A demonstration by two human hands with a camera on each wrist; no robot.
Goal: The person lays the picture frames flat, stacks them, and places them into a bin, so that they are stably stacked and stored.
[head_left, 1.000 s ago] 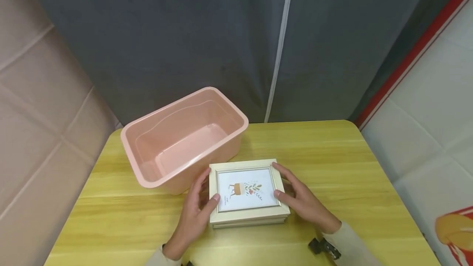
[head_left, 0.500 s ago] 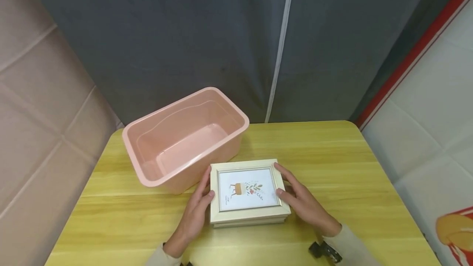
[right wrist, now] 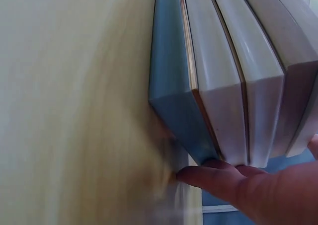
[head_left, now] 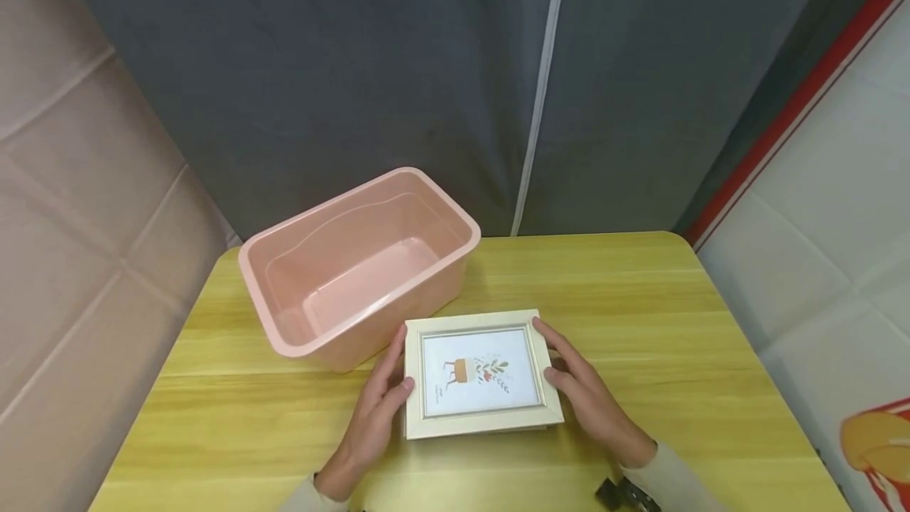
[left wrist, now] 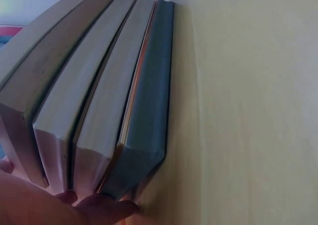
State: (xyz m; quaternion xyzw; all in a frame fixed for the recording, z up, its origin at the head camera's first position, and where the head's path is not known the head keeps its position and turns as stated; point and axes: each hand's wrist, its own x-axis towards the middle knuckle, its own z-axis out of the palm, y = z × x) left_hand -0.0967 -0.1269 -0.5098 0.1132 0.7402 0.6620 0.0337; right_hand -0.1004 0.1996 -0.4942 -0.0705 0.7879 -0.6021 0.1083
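Between my hands is a stack of several picture frames. The uppermost picture frame (head_left: 483, 427) is cream, with a plant print under its pane. My left hand (head_left: 371, 413) grips the left side of the stack, thumb near the top edge. On the opposite side my right hand (head_left: 593, 409) holds it, a fingertip at the far corner and the thumb beside the border. Lower down, the left wrist view shows pale frames (left wrist: 92, 96) over a blue-green bottom frame (left wrist: 149, 96). Fingers (right wrist: 213, 178) of the right hand reach along the stack's end in the right wrist view.
A pink plastic tub (head_left: 398, 303) stands just behind and left of the stack, with nothing inside. Both rest on a yellow wood-grain table (head_left: 640, 306). A dark grey curtain (head_left: 320, 85) hangs behind, and pale walls flank the table.
The top frame has come slightly toward me and its front now hides most of the layers below. Both hands stay at the stack's sides, the right thumb shifting outward toward the edge.
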